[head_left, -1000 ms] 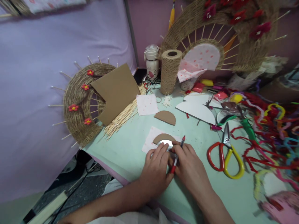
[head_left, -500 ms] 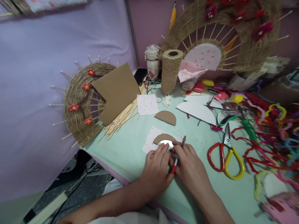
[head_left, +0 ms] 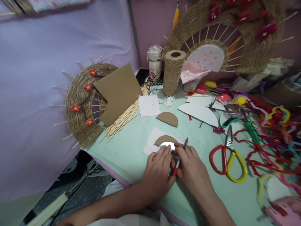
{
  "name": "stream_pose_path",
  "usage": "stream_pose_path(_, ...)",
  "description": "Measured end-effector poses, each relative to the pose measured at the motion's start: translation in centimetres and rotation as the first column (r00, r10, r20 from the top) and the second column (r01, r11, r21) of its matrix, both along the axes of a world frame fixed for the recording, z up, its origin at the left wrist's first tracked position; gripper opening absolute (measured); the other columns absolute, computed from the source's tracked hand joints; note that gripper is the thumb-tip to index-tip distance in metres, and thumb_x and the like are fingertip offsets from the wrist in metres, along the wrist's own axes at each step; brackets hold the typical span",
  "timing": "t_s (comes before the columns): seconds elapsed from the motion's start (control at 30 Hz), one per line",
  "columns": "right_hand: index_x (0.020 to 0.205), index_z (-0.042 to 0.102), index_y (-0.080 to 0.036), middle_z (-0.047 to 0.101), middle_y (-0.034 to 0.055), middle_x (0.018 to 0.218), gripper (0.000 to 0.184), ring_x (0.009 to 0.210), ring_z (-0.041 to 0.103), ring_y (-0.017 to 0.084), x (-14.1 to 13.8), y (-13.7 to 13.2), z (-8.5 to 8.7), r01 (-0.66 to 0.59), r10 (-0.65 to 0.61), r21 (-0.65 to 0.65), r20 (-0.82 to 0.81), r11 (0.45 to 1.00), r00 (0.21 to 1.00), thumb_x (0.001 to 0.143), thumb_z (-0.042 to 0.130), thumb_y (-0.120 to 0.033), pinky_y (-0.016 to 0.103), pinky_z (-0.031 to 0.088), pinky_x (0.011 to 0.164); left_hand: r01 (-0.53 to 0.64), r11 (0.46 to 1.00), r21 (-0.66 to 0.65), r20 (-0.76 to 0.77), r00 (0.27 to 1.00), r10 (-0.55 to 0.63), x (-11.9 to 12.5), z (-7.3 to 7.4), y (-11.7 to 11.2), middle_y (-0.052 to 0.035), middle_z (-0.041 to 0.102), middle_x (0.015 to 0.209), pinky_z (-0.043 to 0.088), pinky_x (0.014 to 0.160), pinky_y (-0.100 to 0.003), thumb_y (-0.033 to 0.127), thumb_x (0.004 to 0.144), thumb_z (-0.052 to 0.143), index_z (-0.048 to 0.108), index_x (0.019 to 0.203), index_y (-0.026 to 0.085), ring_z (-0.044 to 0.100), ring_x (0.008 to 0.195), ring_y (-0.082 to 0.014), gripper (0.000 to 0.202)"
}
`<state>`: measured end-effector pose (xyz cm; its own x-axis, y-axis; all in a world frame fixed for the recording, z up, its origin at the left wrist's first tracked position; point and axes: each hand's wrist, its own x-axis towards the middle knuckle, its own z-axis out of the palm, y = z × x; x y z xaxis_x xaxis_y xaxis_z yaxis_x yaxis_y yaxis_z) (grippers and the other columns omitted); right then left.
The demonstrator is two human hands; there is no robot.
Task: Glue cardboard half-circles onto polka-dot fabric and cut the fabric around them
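Observation:
My left hand (head_left: pixel 156 171) lies over a shiny white curved piece (head_left: pixel 167 145), its fingers together and pressed on it. Under that piece, a brown cardboard half-circle (head_left: pixel 166 138) shows its arched top edge. Both lie on a white cloth square (head_left: pixel 150 145) with faint pink spots. My right hand (head_left: pixel 191 166) is closed, with a red-capped pen (head_left: pixel 177 163) slanting through the fingers. Its thumb and forefinger meet at the right end of the shiny piece. The lower part of the pieces is hidden by my hands.
To the right lie scissors (head_left: pixel 229 157) with red and yellow handles, beside tangled pipe cleaners (head_left: pixel 261 141). Another cardboard half-circle (head_left: pixel 168 118), a cloth piece (head_left: pixel 149 105), white cut shapes (head_left: pixel 199 113), thin sticks (head_left: pixel 122 121) and a twine spool (head_left: pixel 173 73) lie beyond.
The whole view has shifted slightly. My hands, the pen and the pieces keep the same places relative to each other.

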<state>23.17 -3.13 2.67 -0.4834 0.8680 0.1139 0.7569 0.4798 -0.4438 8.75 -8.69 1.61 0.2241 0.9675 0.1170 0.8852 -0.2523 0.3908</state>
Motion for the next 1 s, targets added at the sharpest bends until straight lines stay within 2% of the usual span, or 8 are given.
stream_pose_path(0.3, 0.094, 0.052, -0.023, 0.063, 0.0091, 0.105, 0.035, 0.096, 0.053, 0.028, -0.01, 0.11, 0.12, -0.002, 0.002, 0.018, -0.011, 1.000, 1.000, 0.069, 0.050, 0.001, 0.038, 0.051, 0.077, 0.005, 1.000, 0.015, 0.007, 1.000, -0.005, -0.01, -0.31, -0.06, -0.0105, 0.045, 0.149, 0.029, 0.105, -0.040, 0.031, 0.087, 0.053, 0.055, 0.117, 0.018, 0.033, 0.142, -0.0246, 0.032)
stream_pose_path(0.47, 0.094, 0.051, -0.023, 0.063, 0.0090, 0.105, 0.037, 0.099, 0.053, 0.028, 0.09, 0.10, -0.09, 0.001, 0.000, 0.031, -0.007, 1.000, 1.000, 0.066, 0.049, 0.003, 0.037, 0.051, 0.076, 0.006, 0.999, 0.042, 0.002, 1.000, -0.006, -0.05, -0.52, -0.10, -0.0107, 0.044, 0.150, 0.028, 0.106, -0.041, 0.035, 0.088, 0.052, 0.052, 0.126, 0.017, 0.032, 0.142, -0.0251, 0.042)
stream_pose_path(0.63, 0.093, 0.050, -0.023, 0.064, 0.0082, 0.100, 0.036, 0.093, 0.054, 0.027, 0.16, 0.03, -0.27, -0.008, 0.007, 0.060, 0.006, 0.998, 1.000, 0.067, 0.049, 0.002, 0.036, 0.050, 0.071, 0.011, 0.999, 0.045, -0.027, 1.000, -0.010, -0.08, -0.52, -0.17, -0.0106, 0.043, 0.151, 0.029, 0.106, -0.040, 0.039, 0.089, 0.051, 0.051, 0.129, 0.016, 0.033, 0.142, -0.0248, 0.046)
stream_pose_path(0.8, 0.089, 0.050, -0.022, 0.064, 0.0088, 0.098, 0.032, 0.089, 0.054, 0.027, 0.17, 0.19, -0.16, -0.016, 0.016, 0.070, 0.008, 0.997, 1.000, 0.068, 0.048, 0.002, 0.036, 0.049, 0.069, 0.015, 0.999, 0.035, -0.001, 1.000, -0.015, -0.18, -0.28, -0.17, -0.0076, 0.038, 0.154, 0.029, 0.105, -0.040, 0.039, 0.089, 0.052, 0.053, 0.125, 0.016, 0.032, 0.142, -0.0240, 0.042)
stream_pose_path(1.0, 0.093, 0.050, -0.023, 0.065, 0.0089, 0.104, 0.030, 0.091, 0.053, 0.027, 0.40, 0.21, -0.47, -0.023, 0.023, 0.030, -0.004, 0.999, 1.000, 0.071, 0.051, -0.002, 0.036, 0.049, 0.071, 0.015, 0.999, 0.051, 0.010, 1.000, -0.016, -0.22, -0.40, -0.07, -0.0092, 0.039, 0.154, 0.028, 0.105, -0.040, 0.039, 0.091, 0.050, 0.056, 0.121, 0.016, 0.032, 0.142, -0.0253, 0.038)
